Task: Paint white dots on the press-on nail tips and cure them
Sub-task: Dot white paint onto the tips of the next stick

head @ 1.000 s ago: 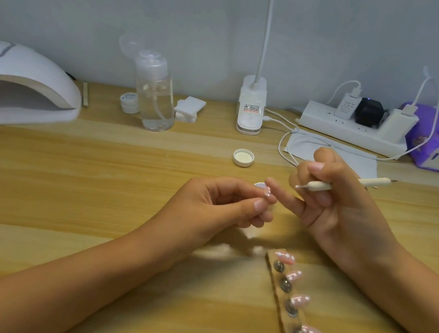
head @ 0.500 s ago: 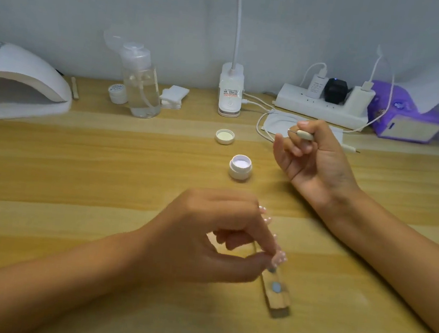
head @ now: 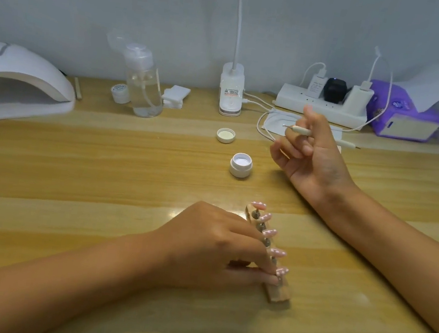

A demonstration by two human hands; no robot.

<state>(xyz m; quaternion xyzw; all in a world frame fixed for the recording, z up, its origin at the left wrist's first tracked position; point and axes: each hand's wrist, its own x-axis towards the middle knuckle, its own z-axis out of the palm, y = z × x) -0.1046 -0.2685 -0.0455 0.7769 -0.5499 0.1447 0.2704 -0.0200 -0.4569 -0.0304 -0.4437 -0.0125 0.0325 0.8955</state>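
Near edge of worktop, right of centre: wooden holder strip is laid flat, running away from the near edge and slanting slightly left. Five pink nail tips are carried on it in a row on small dark studs, each tip pointing right; white dots are seen on them.

Left hand is rested on the worktop against the left side of the strip, forearm coming in from the near left corner. Fingers are curled; the nearest tip is pinched at its stud between thumb and forefinger. The other four tips are left free.

Mid worktop: an open white gel jar is stood upright, well apart from the strip, white contents exposed. Its lid is laid inside-up just beyond.

Right of the jar: right hand is held raised, palm turned left, forearm crossing from the right edge. A white dotting pen is gripped between thumb and curled fingers, held level, one fine metal tip pointed left.

Far edge, left to right: a white curing lamp in the far left corner, a small white pot, a clear pump bottle, a stack of white pads, a desk-lamp base, a power strip with plugs fitted, a purple tissue pack
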